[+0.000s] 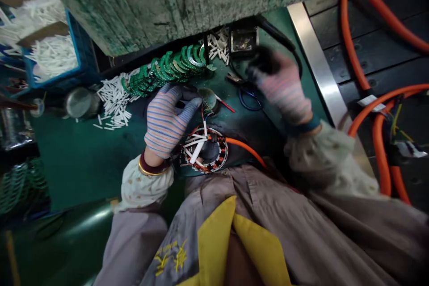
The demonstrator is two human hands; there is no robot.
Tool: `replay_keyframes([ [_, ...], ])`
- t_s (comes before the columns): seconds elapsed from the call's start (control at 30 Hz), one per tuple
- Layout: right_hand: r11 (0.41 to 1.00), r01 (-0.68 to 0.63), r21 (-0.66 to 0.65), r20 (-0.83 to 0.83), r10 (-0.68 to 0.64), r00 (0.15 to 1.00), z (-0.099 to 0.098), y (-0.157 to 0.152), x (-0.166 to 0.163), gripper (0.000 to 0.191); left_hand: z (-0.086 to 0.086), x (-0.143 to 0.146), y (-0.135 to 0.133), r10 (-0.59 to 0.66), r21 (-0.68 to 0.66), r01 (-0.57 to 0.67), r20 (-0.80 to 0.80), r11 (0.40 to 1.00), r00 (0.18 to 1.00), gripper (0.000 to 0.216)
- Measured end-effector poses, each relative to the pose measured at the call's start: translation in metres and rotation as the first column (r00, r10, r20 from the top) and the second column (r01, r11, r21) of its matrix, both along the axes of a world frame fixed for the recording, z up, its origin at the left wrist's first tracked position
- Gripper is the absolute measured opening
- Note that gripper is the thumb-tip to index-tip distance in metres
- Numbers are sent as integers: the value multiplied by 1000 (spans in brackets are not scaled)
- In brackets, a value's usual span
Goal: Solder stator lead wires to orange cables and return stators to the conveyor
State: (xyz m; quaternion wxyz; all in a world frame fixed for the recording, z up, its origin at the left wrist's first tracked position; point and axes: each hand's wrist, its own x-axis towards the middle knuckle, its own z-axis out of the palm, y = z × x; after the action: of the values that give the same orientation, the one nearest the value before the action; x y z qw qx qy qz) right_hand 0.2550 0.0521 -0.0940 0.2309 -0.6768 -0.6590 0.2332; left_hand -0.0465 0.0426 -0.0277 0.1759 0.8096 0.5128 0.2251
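Observation:
My left hand (169, 118), in a striped knit glove with grey rubber-coated fingers, sits over thin coloured wires (205, 114) rising from a wound motor stator (205, 149). I cannot tell whether it grips them. The stator lies on the green bench (77, 161), with white insulating sleeves and an orange cable (243, 148) attached. Just beyond my fingertips lies a round metal disc (208, 99) with a red-tipped tool (225, 105) beside it. My right hand (284, 91), in a matching glove, closes on a blurred black corded tool (264, 60).
A long row of green-edged rings (167, 69) and a pile of white sleeves (114, 103) lie beyond my left hand. Blue-handled scissors (250, 98) lie near my right hand. A blue crate (75, 49), steel strip (318, 62) and orange cables (378, 111) surround the bench.

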Motion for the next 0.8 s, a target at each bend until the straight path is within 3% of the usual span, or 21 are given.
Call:
replay_keyframes([
  [0.1, 994, 37, -99, 233, -13, 972, -1, -49, -1, 55, -14, -3, 12, -43, 57, 38, 88, 998, 995, 23],
  [0.17, 987, 21, -157, 337, 34, 941, -1, -67, -1, 48, -23, -6, 22, -112, -32, 116, 113, 993, 987, 31],
  [0.27, 986, -16, -167, 467, 93, 879, 2, -66, 2, 48, -30, -10, 27, -188, -169, 210, 135, 963, 973, 37],
  [0.33, 989, -66, -131, 519, 125, 846, 6, -55, 5, 54, -30, -13, 23, -210, -134, 237, 188, 962, 959, 42],
  [0.47, 969, -86, -231, 543, 201, 815, 18, -34, 9, 49, -30, -16, 11, -259, 35, 264, 358, 964, 897, 48],
  [0.53, 954, -77, -291, 485, 216, 847, 31, -35, 6, 47, -31, -17, 9, -258, 70, 252, 403, 965, 878, 51],
  [0.67, 956, -220, -194, 320, 274, 907, 57, -63, -9, 51, -35, -21, 13, -226, 47, 230, 449, 972, 864, 69],
  [0.8, 942, -301, -150, 478, 336, 812, 71, -86, -21, 47, -38, -23, 15, -183, -3, 198, 365, 980, 913, 79],
])
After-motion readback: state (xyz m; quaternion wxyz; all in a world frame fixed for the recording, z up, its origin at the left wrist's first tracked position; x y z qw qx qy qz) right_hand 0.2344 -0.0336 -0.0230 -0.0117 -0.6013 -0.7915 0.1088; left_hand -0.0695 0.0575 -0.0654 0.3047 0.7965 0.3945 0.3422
